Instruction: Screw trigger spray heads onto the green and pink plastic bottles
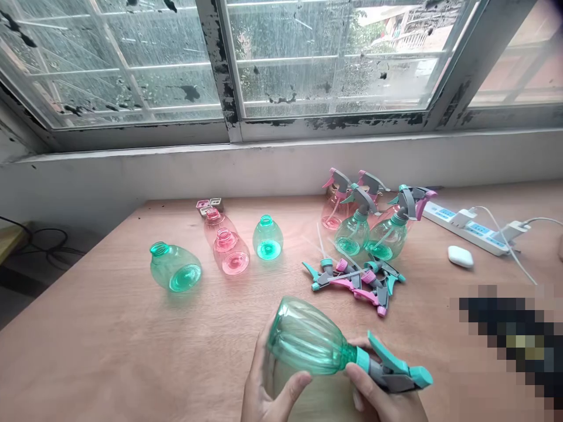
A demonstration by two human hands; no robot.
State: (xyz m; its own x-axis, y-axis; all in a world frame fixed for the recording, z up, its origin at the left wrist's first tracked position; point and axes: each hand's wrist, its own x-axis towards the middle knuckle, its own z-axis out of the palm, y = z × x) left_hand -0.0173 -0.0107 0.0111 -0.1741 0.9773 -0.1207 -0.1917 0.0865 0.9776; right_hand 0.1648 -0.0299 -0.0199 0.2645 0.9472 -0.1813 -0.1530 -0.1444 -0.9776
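A green ribbed spray bottle (pixel 308 340) lies on its side in the air near the table's front, its base to the left. My left hand (pixel 275 384) cups the bottle's base from below, thumb against the near side. At the neck sits a teal-and-grey trigger sprayer (pixel 398 366). My right hand (pixel 382 398) grips the sprayer's teal collar, with some fingers hidden behind it. Just beyond my hands is a pile of loose trigger sprayers (pixel 360 281) in teal, pink and grey. Whether a tube runs inside the bottle I cannot tell.
At the left stand open green bottles (pixel 176 272) (pixel 268 239) and pink bottles (pixel 231 255). Bottles fitted with sprayers (pixel 352 231) cluster at the back right. Beside them lie a white power strip (pixel 466 228), a white case (pixel 460 257) and cables. A window wall (pixel 281 170) bounds the table's back.
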